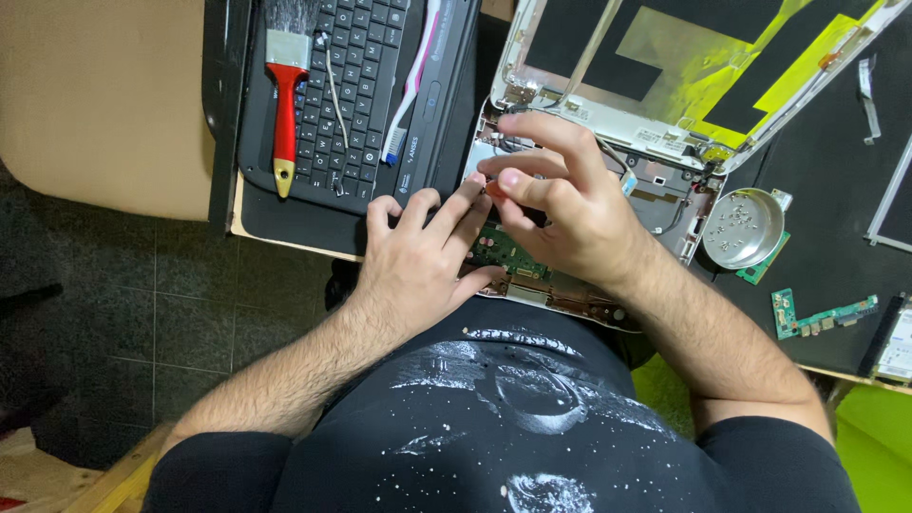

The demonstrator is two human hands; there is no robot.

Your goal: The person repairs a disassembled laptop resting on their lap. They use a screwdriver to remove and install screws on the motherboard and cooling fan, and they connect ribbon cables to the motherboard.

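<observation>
- Your left hand (418,252) lies flat, fingers spread, on the green circuit board (503,252) inside the opened laptop base (655,195), at the near edge of the tabletop (836,256).
- Your right hand (560,204) curls over the same spot, thumb and fingers pinching a small reddish part (494,188); what it is cannot be told.
- A round metal dish (746,228) of screws sits just right of the base.
- A red-handled brush (285,95) lies on a detached keyboard (351,95) to the left.
</observation>
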